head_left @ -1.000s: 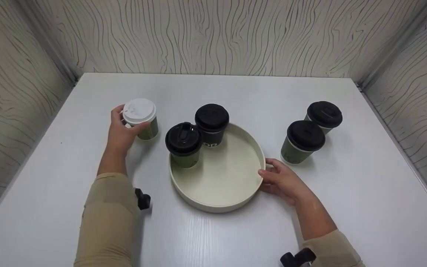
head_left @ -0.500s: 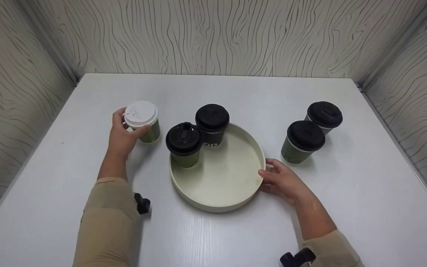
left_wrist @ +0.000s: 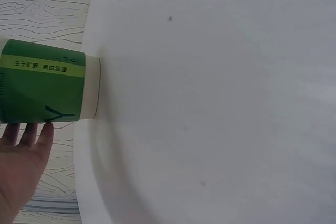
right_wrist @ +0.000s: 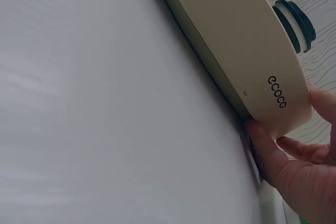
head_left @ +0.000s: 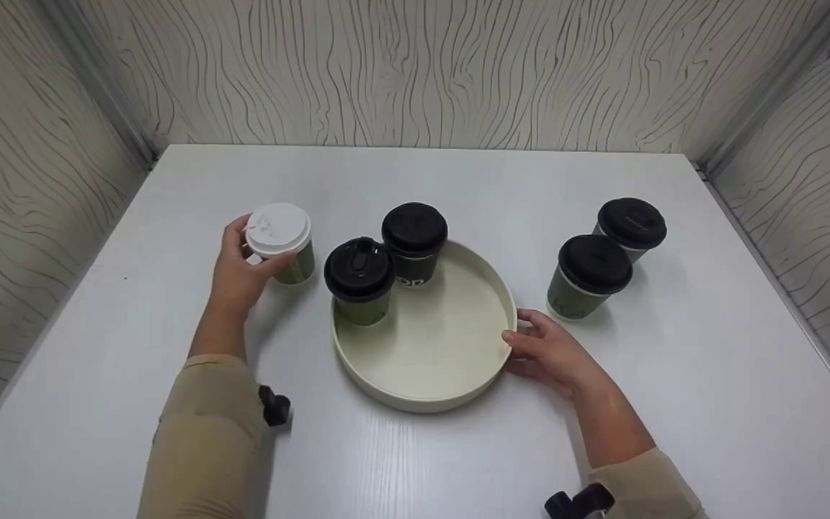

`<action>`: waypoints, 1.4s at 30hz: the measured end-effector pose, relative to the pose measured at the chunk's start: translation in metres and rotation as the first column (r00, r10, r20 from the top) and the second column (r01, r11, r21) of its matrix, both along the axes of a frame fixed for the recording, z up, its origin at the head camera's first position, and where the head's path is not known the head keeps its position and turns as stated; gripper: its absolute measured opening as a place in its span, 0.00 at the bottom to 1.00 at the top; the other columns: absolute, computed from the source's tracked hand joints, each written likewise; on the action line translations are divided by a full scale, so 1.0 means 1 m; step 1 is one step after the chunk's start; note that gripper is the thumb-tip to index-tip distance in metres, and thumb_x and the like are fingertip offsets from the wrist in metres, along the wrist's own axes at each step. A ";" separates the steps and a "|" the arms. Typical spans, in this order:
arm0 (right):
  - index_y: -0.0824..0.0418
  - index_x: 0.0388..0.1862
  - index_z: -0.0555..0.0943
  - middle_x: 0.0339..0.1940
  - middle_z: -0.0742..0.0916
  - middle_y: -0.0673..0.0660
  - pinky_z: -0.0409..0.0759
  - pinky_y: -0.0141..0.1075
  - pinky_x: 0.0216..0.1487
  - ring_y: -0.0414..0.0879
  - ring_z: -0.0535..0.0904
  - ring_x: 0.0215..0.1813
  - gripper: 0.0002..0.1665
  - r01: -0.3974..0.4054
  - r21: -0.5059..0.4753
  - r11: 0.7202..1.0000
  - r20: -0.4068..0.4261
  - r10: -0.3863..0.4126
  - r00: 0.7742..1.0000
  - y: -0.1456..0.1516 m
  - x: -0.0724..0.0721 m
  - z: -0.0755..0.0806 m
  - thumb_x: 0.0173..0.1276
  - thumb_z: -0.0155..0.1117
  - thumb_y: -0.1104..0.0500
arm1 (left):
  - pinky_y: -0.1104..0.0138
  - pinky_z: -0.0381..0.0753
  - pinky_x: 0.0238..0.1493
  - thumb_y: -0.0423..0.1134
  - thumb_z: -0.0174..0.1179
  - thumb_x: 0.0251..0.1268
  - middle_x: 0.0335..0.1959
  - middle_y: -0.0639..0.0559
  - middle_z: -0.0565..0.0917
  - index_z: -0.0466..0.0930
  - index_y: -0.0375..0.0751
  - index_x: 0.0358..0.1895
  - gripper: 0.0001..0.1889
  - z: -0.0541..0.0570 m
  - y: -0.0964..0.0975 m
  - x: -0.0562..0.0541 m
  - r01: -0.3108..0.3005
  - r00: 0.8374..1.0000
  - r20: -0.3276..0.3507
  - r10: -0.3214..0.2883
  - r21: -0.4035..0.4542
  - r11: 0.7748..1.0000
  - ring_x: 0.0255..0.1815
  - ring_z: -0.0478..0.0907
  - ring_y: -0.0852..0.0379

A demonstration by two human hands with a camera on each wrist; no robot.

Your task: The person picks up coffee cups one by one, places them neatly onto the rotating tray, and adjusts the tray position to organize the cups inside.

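In the head view, my left hand [head_left: 238, 274] grips a green paper coffee cup with a white lid [head_left: 279, 228], left of the tray. The cup is upright; whether its base touches the table I cannot tell. Its green sleeve [left_wrist: 47, 82] fills the left side of the left wrist view, fingertips [left_wrist: 44, 135] against it. My right hand [head_left: 552, 353] holds the right rim of a round cream tray [head_left: 422, 405], thumb over the edge. Inside the tray's left and back part stand a green cup with a black lid [head_left: 362, 310] and a dark cup with a black lid [head_left: 415, 229].
Right of the tray, a green black-lidded cup [head_left: 577, 295] stands in front of another black-lidded cup [head_left: 631, 222]. All of this is on a white table [head_left: 400, 461], enclosed by wood-grain-patterned panels [head_left: 415, 72] at the back and sides.
My left hand has shifted the white-lidded cup slightly toward me and to the right, nearer the tray. My right hand keeps its hold on the tray, which has barely moved.
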State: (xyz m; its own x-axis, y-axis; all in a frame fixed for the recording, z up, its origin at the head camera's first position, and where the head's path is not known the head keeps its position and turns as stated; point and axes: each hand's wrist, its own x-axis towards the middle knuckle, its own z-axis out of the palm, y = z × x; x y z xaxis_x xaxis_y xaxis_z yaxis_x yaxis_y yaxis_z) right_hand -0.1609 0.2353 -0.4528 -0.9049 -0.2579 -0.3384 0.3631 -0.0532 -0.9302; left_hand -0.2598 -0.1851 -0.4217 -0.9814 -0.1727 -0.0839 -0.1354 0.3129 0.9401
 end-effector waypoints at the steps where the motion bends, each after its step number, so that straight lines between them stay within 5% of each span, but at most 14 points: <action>1: 0.69 0.66 0.53 0.45 0.76 0.63 0.77 0.43 0.48 0.50 0.80 0.43 0.38 -0.002 0.004 1.000 -0.001 0.002 1.000 0.000 0.000 0.000 0.63 0.60 0.62 | 0.53 0.60 0.65 0.55 0.72 0.36 0.68 0.53 0.59 0.50 0.60 0.68 0.52 0.000 0.000 0.000 -0.001 1.000 0.002 0.001 -0.005 1.000 0.69 0.55 0.50; 24: 0.70 0.68 0.48 0.48 0.75 0.65 0.76 0.44 0.51 0.49 0.79 0.46 0.44 -0.011 0.027 1.000 0.027 0.010 1.000 -0.002 0.008 0.004 0.62 0.62 0.61 | 0.48 0.58 0.64 0.53 0.72 0.38 0.70 0.51 0.56 0.47 0.57 0.69 0.53 0.021 -0.003 0.024 0.064 0.998 -0.011 -0.064 -0.046 0.997 0.69 0.53 0.47; 42: 0.64 0.71 0.44 0.43 0.76 0.61 0.76 0.44 0.50 0.47 0.78 0.45 0.48 0.013 0.023 1.000 0.038 -0.014 0.999 -0.013 0.022 0.005 0.60 0.63 0.63 | 0.48 0.60 0.62 0.48 0.73 0.41 0.65 0.48 0.61 0.49 0.51 0.69 0.50 0.035 -0.008 0.047 0.126 0.985 -0.110 -0.130 -0.045 0.991 0.66 0.59 0.48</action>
State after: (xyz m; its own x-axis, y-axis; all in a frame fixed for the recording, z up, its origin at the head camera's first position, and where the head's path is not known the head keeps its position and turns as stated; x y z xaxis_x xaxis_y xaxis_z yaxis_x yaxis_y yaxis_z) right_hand -0.1386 0.2228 -0.4479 -0.8944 -0.2378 -0.3788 0.3982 -0.0375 -0.9165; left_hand -0.2126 -0.1926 -0.3865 -0.9984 -0.0458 0.0326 0.0142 0.3559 0.9344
